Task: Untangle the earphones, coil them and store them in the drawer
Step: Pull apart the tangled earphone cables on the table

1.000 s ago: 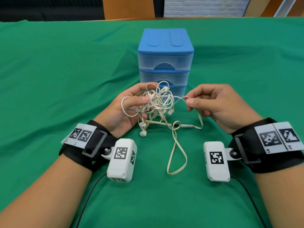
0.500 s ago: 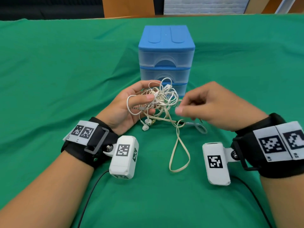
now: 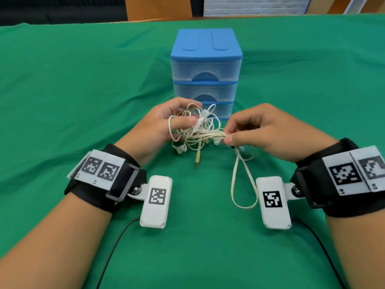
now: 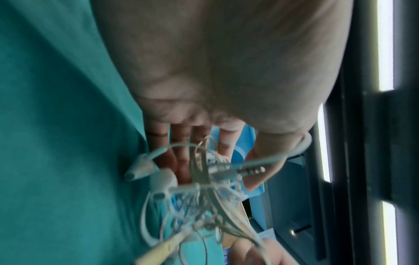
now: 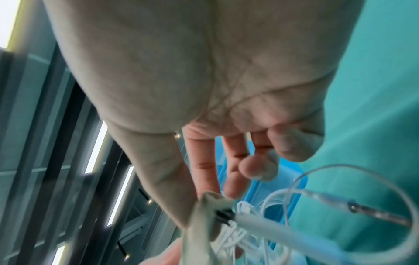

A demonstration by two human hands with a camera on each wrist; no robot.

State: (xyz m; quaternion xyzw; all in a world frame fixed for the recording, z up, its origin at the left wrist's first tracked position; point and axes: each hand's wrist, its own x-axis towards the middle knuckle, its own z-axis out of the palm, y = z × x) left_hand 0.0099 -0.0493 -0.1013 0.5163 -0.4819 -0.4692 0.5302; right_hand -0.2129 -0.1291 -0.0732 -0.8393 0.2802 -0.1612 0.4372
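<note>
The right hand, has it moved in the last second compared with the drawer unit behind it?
Yes. The right hand has come in leftward, from right of the drawer unit to below its right edge, pinching the earphones.

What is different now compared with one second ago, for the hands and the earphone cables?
The right hand let go of its strand, moved in toward the tangle and now pinches a bundle of cables beside it. A jack plug now hangs free below the tangled earphones. The long cable loop shifted to the right. The left hand still holds the tangle; the drawer unit stays closed.
</note>
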